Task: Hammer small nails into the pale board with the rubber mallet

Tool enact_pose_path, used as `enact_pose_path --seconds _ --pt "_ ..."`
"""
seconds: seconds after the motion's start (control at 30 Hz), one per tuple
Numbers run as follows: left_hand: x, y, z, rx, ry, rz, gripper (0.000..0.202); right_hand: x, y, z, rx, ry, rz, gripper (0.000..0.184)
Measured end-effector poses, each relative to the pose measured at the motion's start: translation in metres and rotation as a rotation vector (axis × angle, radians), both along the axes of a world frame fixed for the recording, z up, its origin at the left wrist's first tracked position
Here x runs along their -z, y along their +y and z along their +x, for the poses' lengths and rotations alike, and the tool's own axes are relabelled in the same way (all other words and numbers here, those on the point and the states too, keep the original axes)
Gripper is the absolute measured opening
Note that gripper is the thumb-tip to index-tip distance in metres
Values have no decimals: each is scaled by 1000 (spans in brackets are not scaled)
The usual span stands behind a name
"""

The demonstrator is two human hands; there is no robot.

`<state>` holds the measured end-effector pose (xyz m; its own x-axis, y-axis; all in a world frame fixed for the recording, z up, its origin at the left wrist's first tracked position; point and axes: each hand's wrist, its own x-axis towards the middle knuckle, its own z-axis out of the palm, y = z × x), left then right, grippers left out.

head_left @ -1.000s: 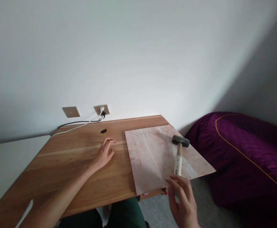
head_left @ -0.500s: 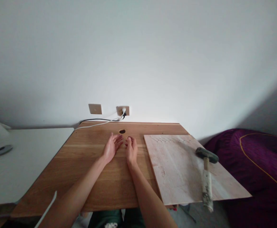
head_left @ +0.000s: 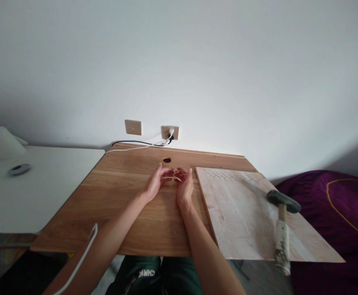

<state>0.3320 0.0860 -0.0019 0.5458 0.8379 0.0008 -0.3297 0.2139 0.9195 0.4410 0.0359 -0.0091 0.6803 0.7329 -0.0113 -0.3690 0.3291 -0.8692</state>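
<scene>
Over the wooden tabletop (head_left: 130, 221), my left hand (head_left: 157, 182) is open, palm turned inward and fingers spread toward the right. Facing it, my right hand (head_left: 185, 186) is open too, its fingers curved toward the left. The fingertips of both hands come close together; whether they touch I cannot tell. I see nothing held in either hand. Just beyond the hands lies a dark round hole (head_left: 167, 160) in the tabletop. Close to my right hand is the left edge of a pale board (head_left: 240, 217), on which a mallet (head_left: 282, 225) with a black head and a worn whitish handle rests.
Behind the table, white and black cables (head_left: 136, 148) run to a wall socket (head_left: 174, 132); a blank plate (head_left: 133, 127) sits beside it. To the left is a white table (head_left: 59, 176) with a grey ring-shaped item (head_left: 19, 169). A purple beanbag-like thing (head_left: 314, 196) stands right.
The view has shifted, so the table sits further right and higher. My hands have turned more toward each other, with the fingertips nearer and fingers more spread.
</scene>
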Motion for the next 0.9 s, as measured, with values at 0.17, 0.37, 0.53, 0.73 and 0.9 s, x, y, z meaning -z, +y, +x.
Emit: enact_pose_path --seconds 0.17,0.37,0.53,0.73,0.9 --pt "0 -2 0 -63 3 20 70 0 -3 -2 -30 -26 17 57" --pt "-2 -3 0 -34 12 29 70 1 0 -6 -47 12 26 59" --pt "-1 -3 1 -44 8 29 67 0 -1 -6 -55 -13 -3 62" --pt "-4 -5 0 -69 50 37 65 -2 -1 -6 -53 -23 -26 64" --pt "-14 -21 -2 -283 120 107 60 -19 -25 -17 -4 -258 -49 61"
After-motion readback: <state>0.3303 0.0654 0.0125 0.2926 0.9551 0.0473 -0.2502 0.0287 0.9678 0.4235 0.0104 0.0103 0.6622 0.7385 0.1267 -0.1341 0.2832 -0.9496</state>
